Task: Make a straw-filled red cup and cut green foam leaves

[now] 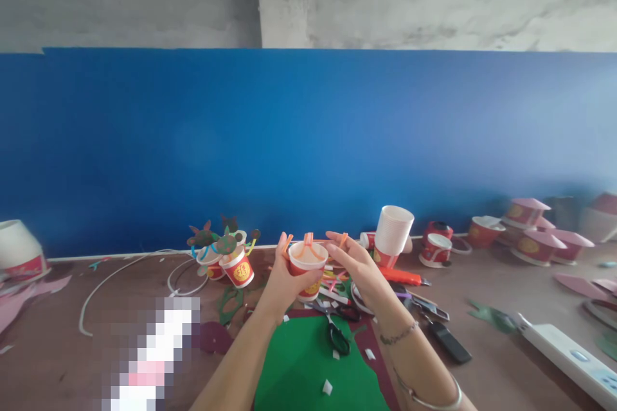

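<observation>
My left hand (284,279) is wrapped round a red and white paper cup (308,257), held upright with its pale end up. Bent orange strips (309,239) rise from the cup's rim, one beside my left fingertips. At the cup's right side, my right hand (354,263) has its thumb and fingers around another orange strip (344,240). Black scissors (337,334) lie below the cup on a green sheet (308,372). Small white bits are scattered on and around the sheet.
A tall cup stack (393,234) stands right, near an orange utility knife (402,277). Decorated cups (237,268) stand left by a white cable (99,289). Pink-topped cups (537,244) and a power strip (569,353) are far right. A blue panel (308,141) runs behind the table.
</observation>
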The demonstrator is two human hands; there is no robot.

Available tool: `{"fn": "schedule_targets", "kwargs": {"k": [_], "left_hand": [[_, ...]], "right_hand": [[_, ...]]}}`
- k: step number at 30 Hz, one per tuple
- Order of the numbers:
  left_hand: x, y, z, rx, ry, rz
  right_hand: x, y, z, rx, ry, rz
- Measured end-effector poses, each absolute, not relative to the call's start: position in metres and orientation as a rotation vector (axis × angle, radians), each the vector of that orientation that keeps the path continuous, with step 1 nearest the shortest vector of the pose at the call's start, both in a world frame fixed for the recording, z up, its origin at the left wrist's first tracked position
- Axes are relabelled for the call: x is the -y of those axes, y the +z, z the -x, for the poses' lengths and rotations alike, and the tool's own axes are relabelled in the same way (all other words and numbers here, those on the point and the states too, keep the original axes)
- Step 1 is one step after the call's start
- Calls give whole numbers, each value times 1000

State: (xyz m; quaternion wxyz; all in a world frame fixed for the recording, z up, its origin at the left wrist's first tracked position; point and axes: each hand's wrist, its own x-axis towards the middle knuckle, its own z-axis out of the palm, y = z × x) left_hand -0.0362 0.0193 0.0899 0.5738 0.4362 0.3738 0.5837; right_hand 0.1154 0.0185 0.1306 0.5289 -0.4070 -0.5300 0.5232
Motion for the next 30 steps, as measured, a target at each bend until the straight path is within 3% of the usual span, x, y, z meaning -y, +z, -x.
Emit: {"fn": "schedule_targets", "kwargs": {"k": [4,12,25,30], "left_hand": [[-19,89,34,-869,1386,-1005],[-18,88,35,-869,1319,-1083],[-6,104,40,-817,1135,-1195],[-6,103,41,-751,1084,-1211]], "right_hand": [[-20,127,-114,1370,1150,1013],[-24,119,-116,1773,475,1026],[-20,128,-124,1631,1055,1020],[-20,125,-120,1712,709,1046]]}}
